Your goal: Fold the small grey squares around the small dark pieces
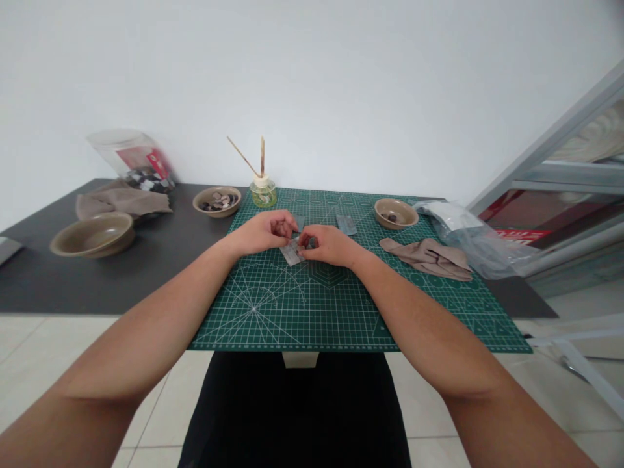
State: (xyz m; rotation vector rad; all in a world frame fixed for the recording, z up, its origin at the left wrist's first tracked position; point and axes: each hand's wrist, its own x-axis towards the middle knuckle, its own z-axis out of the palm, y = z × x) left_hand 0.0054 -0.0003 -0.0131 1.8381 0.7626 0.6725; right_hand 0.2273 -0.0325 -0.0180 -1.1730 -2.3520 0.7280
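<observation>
My left hand (269, 232) and my right hand (327, 246) are close together above the green cutting mat (253, 312), fingers bent in pinches. Between them is a small, see-through plastic bag (292, 253), gripped at its upper edge by both hands. Its lower part hangs toward me; whether anything lies inside is too small to tell. Just behind my fingers, a similar flat bag (300, 222) is partly hidden. Another small flat bag (346, 225) lies on the mat beyond my right hand.
Left of the mat stands a bowl of dark and pale pieces (217, 202), near a reed diffuser (263, 190). Farther left are a larger bowl (92, 235), a brown cloth (121, 200) and a clear container (136, 159). Rightward sit a bowl (396, 214), brown cloth (429, 257) and plastic bag (468, 234).
</observation>
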